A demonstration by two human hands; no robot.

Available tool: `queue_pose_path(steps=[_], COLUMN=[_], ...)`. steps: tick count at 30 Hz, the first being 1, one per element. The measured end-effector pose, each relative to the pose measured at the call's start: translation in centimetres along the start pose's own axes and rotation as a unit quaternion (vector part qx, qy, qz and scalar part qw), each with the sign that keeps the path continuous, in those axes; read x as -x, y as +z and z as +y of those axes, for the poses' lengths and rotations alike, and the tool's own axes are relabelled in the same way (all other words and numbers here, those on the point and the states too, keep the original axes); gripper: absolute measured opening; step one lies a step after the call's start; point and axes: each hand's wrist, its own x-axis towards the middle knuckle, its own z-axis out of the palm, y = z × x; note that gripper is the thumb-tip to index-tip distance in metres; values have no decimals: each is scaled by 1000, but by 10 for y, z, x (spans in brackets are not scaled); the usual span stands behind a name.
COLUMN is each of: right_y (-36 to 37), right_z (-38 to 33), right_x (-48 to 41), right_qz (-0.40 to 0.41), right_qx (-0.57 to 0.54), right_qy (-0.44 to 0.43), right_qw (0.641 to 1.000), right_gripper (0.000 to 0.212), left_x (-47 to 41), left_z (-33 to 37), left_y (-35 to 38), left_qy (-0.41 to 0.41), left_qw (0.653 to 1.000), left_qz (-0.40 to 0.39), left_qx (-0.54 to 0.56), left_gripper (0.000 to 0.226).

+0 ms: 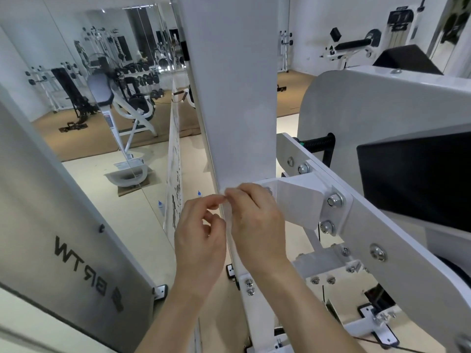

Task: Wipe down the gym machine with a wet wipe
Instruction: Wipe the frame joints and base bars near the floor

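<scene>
The white gym machine fills the middle and right, with a tall upright post (237,98) and a bolted arm (356,220) running to the lower right. My left hand (200,238) and my right hand (257,222) meet in front of the post's lower part. Both pinch a thin white wet wipe (227,215) between thumb and fingertips. The wipe hangs as a narrow strip between the hands, and most of it is hidden by my fingers. It blends with the white post behind it.
A wall mirror (102,98) on the left reflects benches, dumbbell racks and a white machine. A black pad (418,179) sits at the right above the arm. Bolts and brackets (331,212) stick out near my right hand. Beige floor (142,215) lies below.
</scene>
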Motion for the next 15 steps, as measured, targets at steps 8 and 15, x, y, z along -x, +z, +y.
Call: queue_pose_path(steps=[8, 15], right_y=[4, 1], right_z=[28, 41], right_x=[27, 34], right_qz=[68, 67], right_qx=[58, 32], right_qy=[19, 67], right_qw=[996, 995], right_gripper=[14, 9], left_x=[22, 42], left_z=[-5, -18], left_y=[6, 13], left_qy=[3, -15], left_qw=[1000, 998], left_qz=[-13, -51], left_qx=[20, 16], left_gripper=[45, 48])
